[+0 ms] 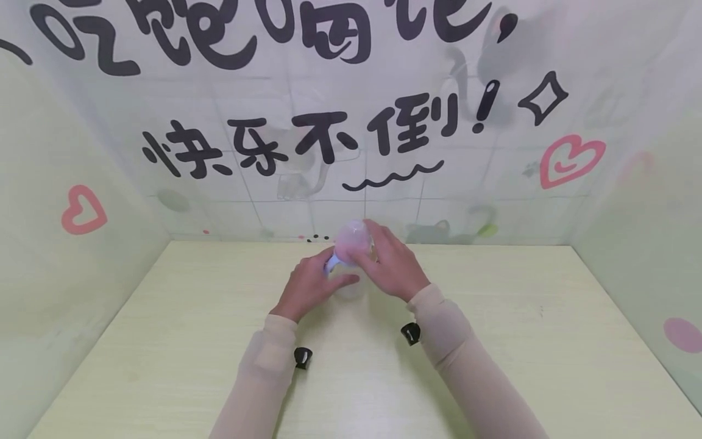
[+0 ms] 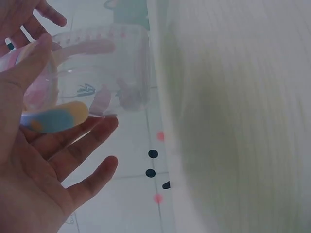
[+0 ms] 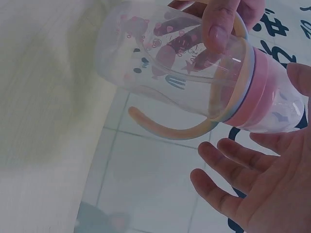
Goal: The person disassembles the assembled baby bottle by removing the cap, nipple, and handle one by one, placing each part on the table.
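A clear baby bottle (image 3: 146, 63) with pink printed figures stands near the back of the table in the head view. It has a pink collar (image 3: 255, 90), a see-through cap (image 3: 287, 111) and curved side handles, one handle (image 3: 170, 131) fading from peach to blue. My left hand (image 1: 307, 283) holds the bottle from its left side, thumb across the front and fingers behind it. At the top, my right hand (image 1: 395, 262) grips the cap between thumb and forefinger. Its other fingers are spread beside the bottle in the right wrist view.
A pale wood-grain table (image 1: 219, 366) lies under both arms. Close behind the bottle rises a white back sheet (image 1: 230, 219) with black writing and drawings. Similar sheets hang at the left and right. Each sleeved wrist carries a small black device (image 1: 303, 358).
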